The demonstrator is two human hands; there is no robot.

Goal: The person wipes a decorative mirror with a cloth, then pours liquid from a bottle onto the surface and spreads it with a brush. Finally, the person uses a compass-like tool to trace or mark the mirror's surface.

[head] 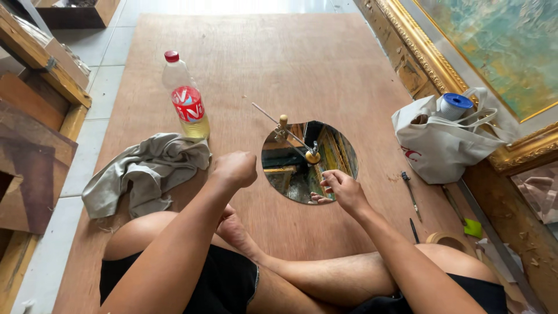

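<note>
Centre frame, on the brown plywood sheet (325,70), I see a round flat mirror (308,164) reflecting gilt frames, with a thin metal compass cutter with brass knobs (296,138) across its top. Right hand (343,189) fingers lightly curled, touching the mirror's lower edge. Left hand (235,168) fisted, holding nothing I can see, just left of the mirror.

We spotted a clear plastic bottle (183,96) standing on the plywood board (302,64), up left of the round mirror (308,163). It had a red cap, a red-and-white wrap label (188,104) round the middle and yellowish liquid low down. Over by the gilded frame (442,70) sat a white tote bag (442,142) with a small red mark.
</note>
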